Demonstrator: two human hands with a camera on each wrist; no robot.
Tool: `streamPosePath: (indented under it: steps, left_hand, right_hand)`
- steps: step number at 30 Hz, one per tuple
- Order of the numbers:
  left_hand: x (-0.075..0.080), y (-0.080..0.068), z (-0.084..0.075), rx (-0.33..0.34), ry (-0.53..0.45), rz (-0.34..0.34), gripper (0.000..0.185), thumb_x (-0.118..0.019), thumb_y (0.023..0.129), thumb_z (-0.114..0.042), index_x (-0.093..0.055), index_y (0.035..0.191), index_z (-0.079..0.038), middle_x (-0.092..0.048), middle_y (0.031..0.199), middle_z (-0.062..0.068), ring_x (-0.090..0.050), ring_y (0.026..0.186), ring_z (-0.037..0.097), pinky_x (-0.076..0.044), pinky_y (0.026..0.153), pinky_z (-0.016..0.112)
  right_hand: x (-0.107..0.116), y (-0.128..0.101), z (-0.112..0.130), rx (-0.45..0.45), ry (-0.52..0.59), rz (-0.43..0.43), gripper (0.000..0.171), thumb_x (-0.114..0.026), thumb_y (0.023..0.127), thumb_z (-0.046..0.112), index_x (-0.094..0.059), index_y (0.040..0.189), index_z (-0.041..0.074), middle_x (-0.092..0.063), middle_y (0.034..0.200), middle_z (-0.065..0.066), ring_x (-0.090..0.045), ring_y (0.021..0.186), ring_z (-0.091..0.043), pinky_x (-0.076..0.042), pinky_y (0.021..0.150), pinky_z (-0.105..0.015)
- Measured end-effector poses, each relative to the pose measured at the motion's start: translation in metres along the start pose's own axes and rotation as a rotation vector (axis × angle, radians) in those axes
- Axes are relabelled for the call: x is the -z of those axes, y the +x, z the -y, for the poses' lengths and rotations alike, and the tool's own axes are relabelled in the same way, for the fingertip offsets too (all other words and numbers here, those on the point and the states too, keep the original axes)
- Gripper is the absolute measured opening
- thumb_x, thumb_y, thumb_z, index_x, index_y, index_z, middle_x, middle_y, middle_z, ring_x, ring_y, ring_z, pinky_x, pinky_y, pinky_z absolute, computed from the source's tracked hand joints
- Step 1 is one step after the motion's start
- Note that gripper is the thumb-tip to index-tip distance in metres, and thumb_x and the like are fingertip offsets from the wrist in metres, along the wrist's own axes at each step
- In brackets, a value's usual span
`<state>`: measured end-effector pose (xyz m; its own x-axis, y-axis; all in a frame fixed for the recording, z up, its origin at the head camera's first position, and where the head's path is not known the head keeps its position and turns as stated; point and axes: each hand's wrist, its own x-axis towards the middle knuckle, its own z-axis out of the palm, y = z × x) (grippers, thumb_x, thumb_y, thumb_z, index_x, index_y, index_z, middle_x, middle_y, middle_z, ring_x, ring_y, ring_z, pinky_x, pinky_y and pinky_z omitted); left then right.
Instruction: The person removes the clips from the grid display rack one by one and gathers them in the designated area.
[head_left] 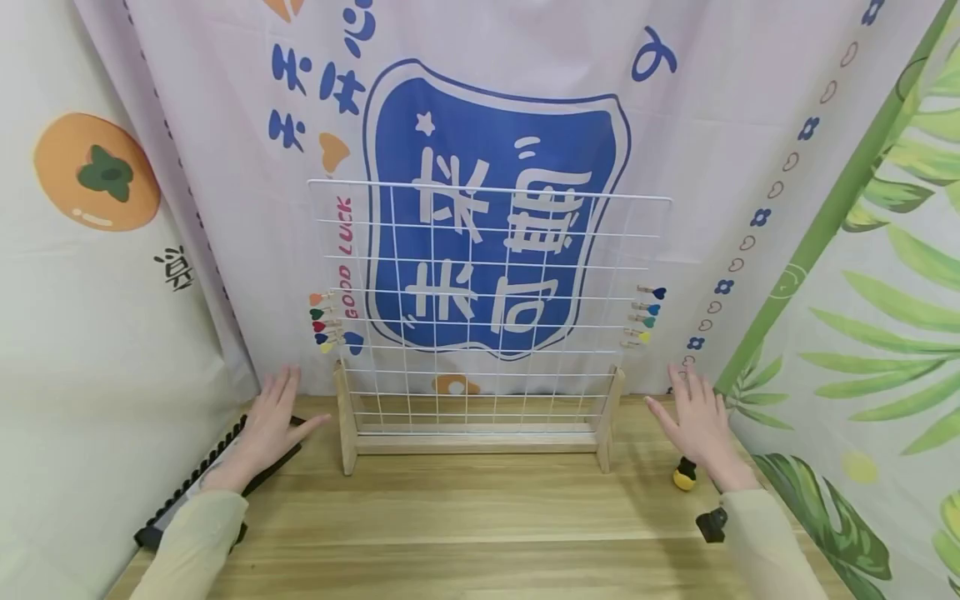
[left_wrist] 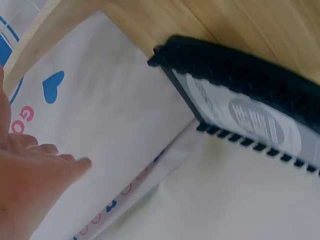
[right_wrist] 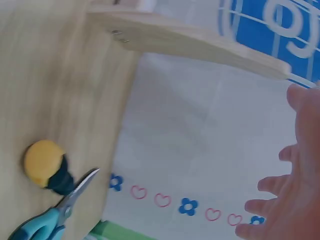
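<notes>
A white wire grid panel stands upright in a wooden base at the back of the wooden table. Small coloured heart clothespins are clipped to its left edge and right edge. My left hand hovers open left of the base, over a black-edged flat case, holding nothing. My right hand hovers open to the right of the base, fingers spread, empty. In the left wrist view the case lies beside my fingers.
A small yellow and black object lies by my right wrist, next to teal-handled scissors in the right wrist view. Printed cloth hangs behind and on both sides.
</notes>
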<state>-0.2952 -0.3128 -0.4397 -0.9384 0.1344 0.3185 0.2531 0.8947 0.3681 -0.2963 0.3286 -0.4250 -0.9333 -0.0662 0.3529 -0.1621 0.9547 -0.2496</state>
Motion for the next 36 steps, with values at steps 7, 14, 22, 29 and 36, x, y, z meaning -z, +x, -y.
streamPosePath:
  steps: [7, 14, 22, 29, 36]
  left_hand:
    - [-0.006, 0.009, -0.006, 0.044, -0.13, 0.001, 0.098, -0.062, 0.096, -0.045, -0.006, 0.153, 0.012, -0.012, 0.157, 0.041, -0.019, 0.143, 0.06, -0.021, 0.115, 0.071]
    - [-0.012, 0.013, -0.009, 0.091, -0.177, -0.015, 0.09, -0.059, 0.098, -0.044, -0.016, 0.152, 0.012, -0.025, 0.153, 0.04, -0.033, 0.136, 0.059, -0.031, 0.111, 0.068]
    - [-0.023, 0.02, -0.012, 0.085, -0.273, -0.049, 0.078, -0.059, 0.1, -0.038, -0.026, 0.149, 0.013, -0.036, 0.149, 0.037, -0.045, 0.133, 0.053, -0.043, 0.107, 0.059]
    - [-0.032, 0.024, -0.017, 0.044, -0.284, -0.111, 0.062, -0.06, 0.1, -0.027, -0.04, 0.143, 0.011, -0.049, 0.14, 0.036, -0.055, 0.125, 0.051, -0.05, 0.099, 0.055]
    - [-0.037, 0.026, -0.022, 0.013, -0.257, -0.179, 0.046, -0.062, 0.099, -0.024, -0.054, 0.133, 0.006, -0.063, 0.126, 0.032, -0.062, 0.115, 0.048, -0.05, 0.096, 0.061]
  right_hand:
    - [0.03, 0.012, 0.013, 0.027, 0.252, -0.102, 0.074, -0.046, 0.104, 0.041, -0.018, 0.153, -0.008, -0.024, 0.156, -0.037, -0.025, 0.142, -0.056, -0.024, 0.113, -0.072]
    - [0.058, 0.033, 0.027, 0.01, 0.442, -0.234, 0.064, -0.053, 0.102, 0.037, -0.035, 0.147, -0.006, -0.045, 0.145, -0.032, -0.046, 0.131, -0.049, -0.041, 0.107, -0.065]
    - [0.088, 0.052, 0.045, 0.023, 0.555, -0.264, 0.059, -0.054, 0.102, 0.036, -0.04, 0.146, 0.001, -0.052, 0.144, -0.023, -0.051, 0.132, -0.04, -0.044, 0.109, -0.055]
    - [0.1, 0.065, 0.052, 0.017, 0.555, -0.255, 0.055, -0.054, 0.101, 0.039, -0.045, 0.144, 0.006, -0.056, 0.143, -0.017, -0.055, 0.129, -0.033, -0.05, 0.107, -0.028]
    - [0.1, 0.072, 0.052, 0.011, 0.548, -0.252, 0.05, -0.053, 0.102, 0.039, -0.051, 0.141, 0.008, -0.059, 0.14, -0.015, -0.058, 0.121, -0.016, -0.05, 0.102, -0.017]
